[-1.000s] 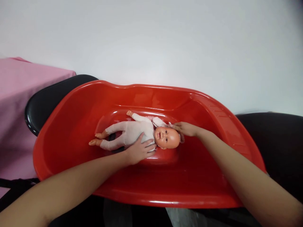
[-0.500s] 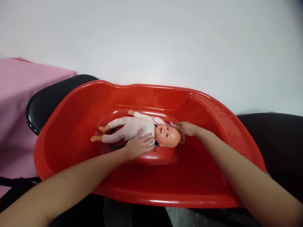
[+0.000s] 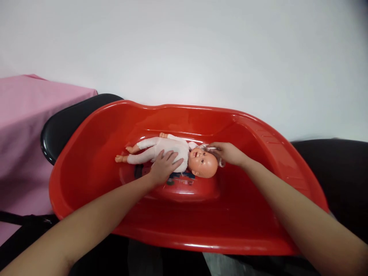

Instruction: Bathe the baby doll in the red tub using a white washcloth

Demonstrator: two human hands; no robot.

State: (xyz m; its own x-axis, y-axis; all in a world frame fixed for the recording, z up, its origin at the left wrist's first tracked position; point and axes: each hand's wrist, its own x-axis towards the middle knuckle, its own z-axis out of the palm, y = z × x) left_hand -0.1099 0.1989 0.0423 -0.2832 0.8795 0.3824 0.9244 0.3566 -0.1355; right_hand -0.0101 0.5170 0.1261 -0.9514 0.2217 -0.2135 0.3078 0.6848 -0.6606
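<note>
A: Doll (image 3: 166,150) shifted toward the tub's (image 3: 86,161) far wall since the earlier frame; left hand (image 3: 162,166) followed.
B: Look?
A: Supine, pale suit, bare head. Left fingers lay flat on its chest; right hand (image 3: 228,153) cupped its head.
</note>
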